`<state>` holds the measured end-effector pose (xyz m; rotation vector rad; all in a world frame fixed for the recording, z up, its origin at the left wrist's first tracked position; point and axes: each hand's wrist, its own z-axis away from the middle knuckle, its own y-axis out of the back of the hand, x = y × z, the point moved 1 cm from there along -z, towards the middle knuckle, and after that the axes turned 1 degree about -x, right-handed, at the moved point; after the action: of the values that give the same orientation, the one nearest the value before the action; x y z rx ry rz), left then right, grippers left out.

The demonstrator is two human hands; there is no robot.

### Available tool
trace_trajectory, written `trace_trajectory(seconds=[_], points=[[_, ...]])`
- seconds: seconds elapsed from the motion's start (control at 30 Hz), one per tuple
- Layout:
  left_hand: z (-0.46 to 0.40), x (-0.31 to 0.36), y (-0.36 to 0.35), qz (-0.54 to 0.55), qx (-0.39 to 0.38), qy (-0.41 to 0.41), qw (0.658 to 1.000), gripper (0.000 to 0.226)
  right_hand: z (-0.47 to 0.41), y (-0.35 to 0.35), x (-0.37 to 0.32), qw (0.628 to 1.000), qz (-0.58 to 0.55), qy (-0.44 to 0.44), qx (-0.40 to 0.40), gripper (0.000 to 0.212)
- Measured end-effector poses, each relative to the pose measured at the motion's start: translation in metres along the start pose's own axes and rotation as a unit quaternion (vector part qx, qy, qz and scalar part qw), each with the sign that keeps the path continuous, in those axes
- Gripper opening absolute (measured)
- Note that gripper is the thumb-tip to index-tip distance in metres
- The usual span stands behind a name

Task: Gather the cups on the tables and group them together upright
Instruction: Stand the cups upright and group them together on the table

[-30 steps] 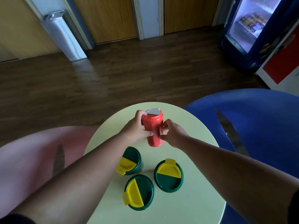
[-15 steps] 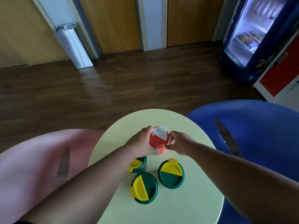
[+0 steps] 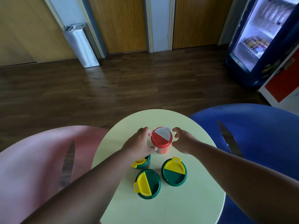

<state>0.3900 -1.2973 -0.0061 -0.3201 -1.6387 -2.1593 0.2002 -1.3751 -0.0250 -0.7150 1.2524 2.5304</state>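
A red cup (image 3: 161,141) with a red and white lid stands upright on the round pale-green table (image 3: 186,199). My left hand (image 3: 139,143) wraps its left side, fingers and thumb touching it. Just off its right side is my right hand (image 3: 182,139), fingers curved and apart, with a small gap to the lid. Three green cups with yellow-and-green lids stand upright closer to me: one (image 3: 142,163) partly hidden under my left wrist, one (image 3: 148,183) in front, one (image 3: 174,172) to the right.
A pink round table (image 3: 40,159) adjoins on the left and a blue one (image 3: 258,135) on the right. Beyond is dark wooden floor, a metal bin (image 3: 80,46) against the wall and a lit drinks fridge (image 3: 258,38) at the far right.
The red cup went from tilted in both hands to standing upright on the table behind the green cups. My right hand has come off it.
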Motion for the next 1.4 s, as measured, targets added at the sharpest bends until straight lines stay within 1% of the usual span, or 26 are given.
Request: trace_trajectory(seconds=[0.1,0.17,0.3,0.4,0.5,0.6,0.67,0.77,0.97,1.1,1.2,1.27,1.3,1.33,1.4], points=[[0.019,-0.011,0.005,-0.032,0.027,0.011,0.999,0.048,0.001,0.003,-0.014,0.999,-0.024,0.019,0.043,0.067],[0.029,-0.018,0.004,-0.037,0.030,0.015,0.999,0.052,0.001,0.002,-0.024,0.998,-0.014,0.034,0.044,0.073],[0.042,-0.027,0.000,-0.041,0.005,0.043,0.998,0.068,-0.001,-0.011,-0.038,0.993,0.104,0.042,0.021,0.094],[0.047,-0.027,-0.004,-0.048,-0.013,0.062,0.997,0.078,-0.002,-0.019,-0.047,0.985,0.168,0.036,0.035,0.104],[0.050,-0.027,-0.010,-0.051,-0.019,0.076,0.996,0.081,-0.004,-0.027,-0.053,0.976,0.213,0.026,0.045,0.105],[0.050,-0.028,-0.013,-0.042,-0.011,0.085,0.995,0.080,-0.006,-0.029,-0.054,0.976,0.208,0.029,0.052,0.098],[0.050,-0.028,-0.013,-0.035,-0.014,0.079,0.996,0.080,-0.004,-0.028,-0.052,0.974,0.213,0.054,0.044,0.098],[0.048,-0.030,-0.009,-0.028,-0.038,0.045,0.998,0.079,0.000,-0.026,-0.045,0.967,0.231,0.102,0.023,0.103],[0.044,-0.040,0.005,-0.017,-0.108,-0.018,0.994,0.085,0.008,-0.019,-0.028,0.959,0.232,0.161,-0.036,0.105],[0.040,-0.043,0.009,-0.010,-0.141,-0.041,0.989,0.088,0.009,-0.016,-0.026,0.959,0.220,0.168,-0.065,0.106],[0.040,-0.048,0.010,0.017,-0.156,-0.042,0.987,0.089,0.010,-0.017,-0.028,0.961,0.208,0.163,-0.077,0.106],[0.042,-0.051,0.007,0.058,-0.146,-0.027,0.987,0.086,0.010,-0.017,-0.027,0.968,0.184,0.153,-0.081,0.104],[0.043,-0.052,0.005,0.081,-0.127,-0.012,0.989,0.084,0.010,-0.017,-0.027,0.973,0.161,0.143,-0.080,0.102],[0.046,-0.052,0.002,0.097,-0.097,0.009,0.990,0.083,0.009,-0.016,-0.027,0.980,0.132,0.131,-0.073,0.097],[0.050,-0.050,-0.006,0.103,-0.032,0.066,0.992,0.089,0.007,-0.015,-0.025,0.991,0.076,0.104,-0.043,0.083]])
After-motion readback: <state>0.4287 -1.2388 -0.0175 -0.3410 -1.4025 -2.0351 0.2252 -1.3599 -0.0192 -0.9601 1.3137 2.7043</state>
